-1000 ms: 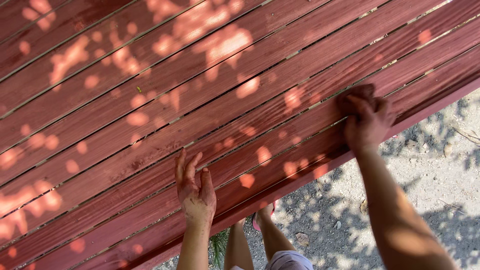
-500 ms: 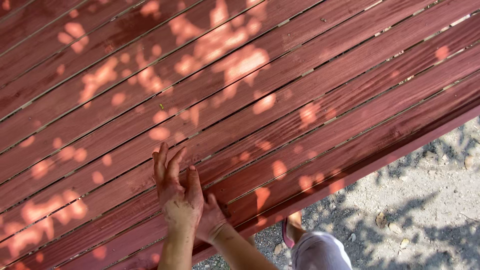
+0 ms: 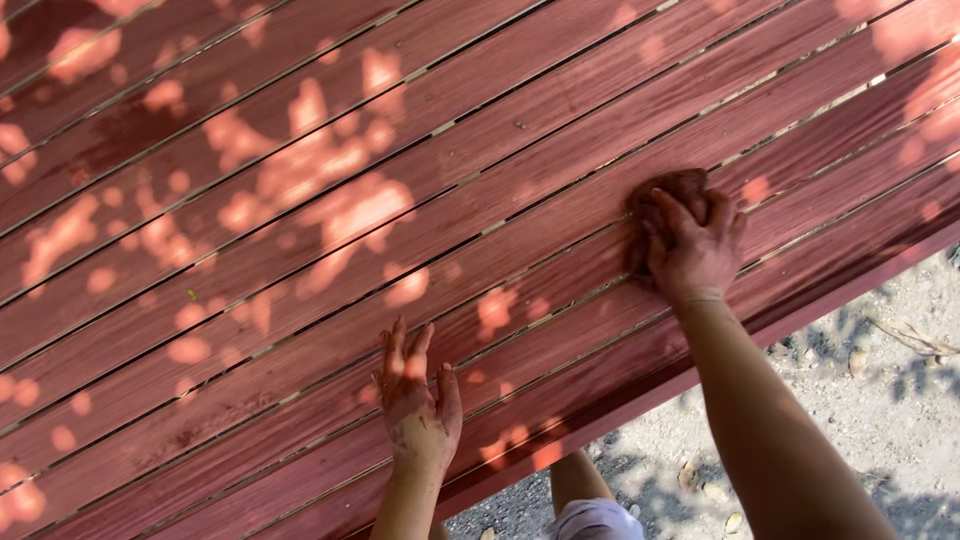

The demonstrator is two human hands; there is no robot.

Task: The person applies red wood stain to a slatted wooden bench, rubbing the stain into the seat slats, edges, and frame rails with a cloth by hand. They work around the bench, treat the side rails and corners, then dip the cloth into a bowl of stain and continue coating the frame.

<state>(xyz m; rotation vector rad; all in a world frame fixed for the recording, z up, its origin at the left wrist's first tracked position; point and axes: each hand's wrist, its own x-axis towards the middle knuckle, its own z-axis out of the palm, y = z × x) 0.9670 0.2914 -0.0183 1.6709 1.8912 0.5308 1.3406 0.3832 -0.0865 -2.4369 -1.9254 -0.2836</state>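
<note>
brown rag [image 3: 668, 195], right hand [image 3: 692, 250] now farther right

A dark reddish-brown rag [image 3: 668, 200], crumpled and stained, lies pressed flat on the red-stained wooden slats [image 3: 420, 230] toward the right, mostly covered by the right hand [image 3: 693, 250], only its far edge showing past the fingers. The slats run long and diagonally, rising toward the far right, with narrow gaps between them and dappled sun patches. The left hand [image 3: 417, 400] rests flat, fingers spread, on the near slats.
</note>
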